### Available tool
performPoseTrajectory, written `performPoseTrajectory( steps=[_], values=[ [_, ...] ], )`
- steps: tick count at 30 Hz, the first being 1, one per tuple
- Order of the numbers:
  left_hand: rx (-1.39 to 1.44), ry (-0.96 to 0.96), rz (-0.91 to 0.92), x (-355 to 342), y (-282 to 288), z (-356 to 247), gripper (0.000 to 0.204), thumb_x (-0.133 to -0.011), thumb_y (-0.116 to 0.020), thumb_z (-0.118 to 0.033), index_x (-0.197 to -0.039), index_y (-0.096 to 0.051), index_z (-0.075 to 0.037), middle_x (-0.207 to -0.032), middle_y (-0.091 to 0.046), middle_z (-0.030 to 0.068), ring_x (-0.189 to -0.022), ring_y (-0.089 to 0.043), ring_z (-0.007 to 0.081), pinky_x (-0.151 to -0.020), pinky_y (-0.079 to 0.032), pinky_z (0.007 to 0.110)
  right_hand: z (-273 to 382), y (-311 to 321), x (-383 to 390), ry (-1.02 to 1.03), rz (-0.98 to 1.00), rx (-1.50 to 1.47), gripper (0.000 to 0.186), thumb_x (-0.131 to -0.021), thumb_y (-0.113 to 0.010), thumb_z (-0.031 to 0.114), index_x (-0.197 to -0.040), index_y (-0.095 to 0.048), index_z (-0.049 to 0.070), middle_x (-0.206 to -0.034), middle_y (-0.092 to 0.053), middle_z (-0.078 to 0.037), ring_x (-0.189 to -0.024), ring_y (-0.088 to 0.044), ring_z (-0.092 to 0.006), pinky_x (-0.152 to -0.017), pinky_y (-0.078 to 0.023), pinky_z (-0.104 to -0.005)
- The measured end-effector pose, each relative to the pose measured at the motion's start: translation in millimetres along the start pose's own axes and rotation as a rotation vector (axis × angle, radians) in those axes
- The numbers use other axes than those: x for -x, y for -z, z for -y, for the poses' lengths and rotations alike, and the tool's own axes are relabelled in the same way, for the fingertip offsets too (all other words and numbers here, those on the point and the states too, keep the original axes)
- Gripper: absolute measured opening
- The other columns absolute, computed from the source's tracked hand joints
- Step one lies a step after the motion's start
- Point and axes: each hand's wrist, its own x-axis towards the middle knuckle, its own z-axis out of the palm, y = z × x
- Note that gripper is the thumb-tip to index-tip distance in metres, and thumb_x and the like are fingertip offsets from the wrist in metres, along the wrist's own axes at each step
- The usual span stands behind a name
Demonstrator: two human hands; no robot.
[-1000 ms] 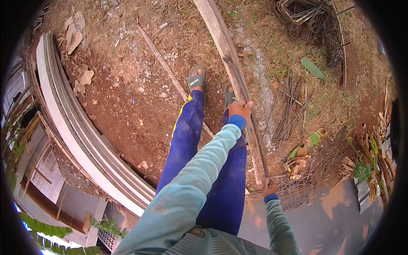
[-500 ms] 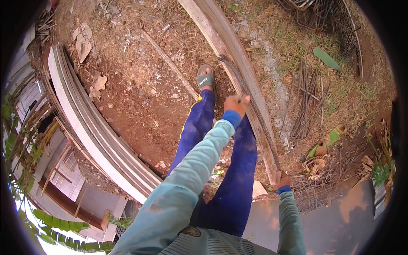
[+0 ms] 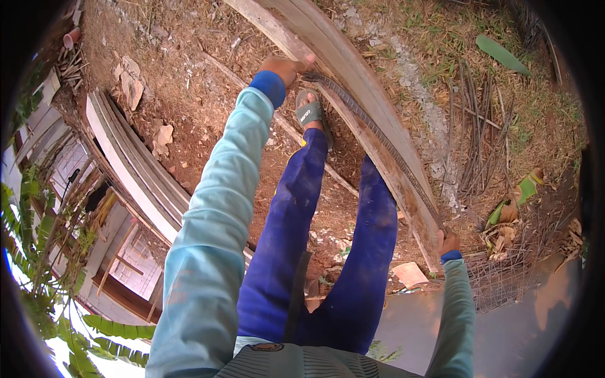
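A long wooden plank [image 3: 384, 165] runs from the top of the view down to the right, beside my legs. Along it lies a long, dark, ribbed strip [image 3: 372, 126]; its exact kind is unclear. My right hand [image 3: 447, 242] is closed around the strip's near end, by the plank's near end. Farther up, my left hand [image 3: 285, 69] is closed at the plank's left edge, with fingertips over the wood. The strip's far end shows just below that hand. Part of the left hand's grip is hidden.
Several stacked boards [image 3: 132, 160] lie on the left. A thin wooden stick [image 3: 283, 123] crosses the dirt beside my sandalled foot [image 3: 310, 113]. Thin sticks [image 3: 469, 138] lie to the right, near a wire mesh [image 3: 504, 286]. A flat tile-like piece [image 3: 409, 275] rests near the plank's end.
My left hand has moved forward and left along the plank, from the strip's middle to beside its far end. My right hand stays at the near end. The view has shifted.
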Motion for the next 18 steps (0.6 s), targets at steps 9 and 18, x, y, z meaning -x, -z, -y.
performPoseTrajectory(
  steps=[9, 18],
  values=[
    [-0.599, 0.081, -0.052, -13.3, -3.3, 1.8, 0.059, -0.082, -0.067, -0.058, -0.075, -0.066, 0.001, -0.052, -0.049, 0.0055, -0.045, -0.044, 0.0169, -0.047, -0.039, 0.035, -6.7, -11.5, -5.1, -0.040, 0.015, -0.050, 0.047, -0.087, -0.057, 0.045, -0.090, -0.062, -0.002, -0.067, -0.060, -0.026, -0.067, -0.060, -0.0467, -0.060, -0.047, -0.0507],
    [-0.036, 0.173, 0.019, -0.4, 0.3, 9.2, 0.040, -0.088, -0.066, -0.044, -0.080, -0.068, -0.006, -0.051, -0.036, -0.0033, -0.041, -0.028, 0.0086, -0.039, -0.019, 0.029, -24.9, -33.7, -45.0, -0.044, 0.066, -0.039, 0.050, -0.086, -0.058, 0.043, -0.097, -0.063, -0.005, -0.078, -0.063, -0.029, -0.078, -0.062, -0.0469, -0.067, -0.048, -0.0497]
  ],
)
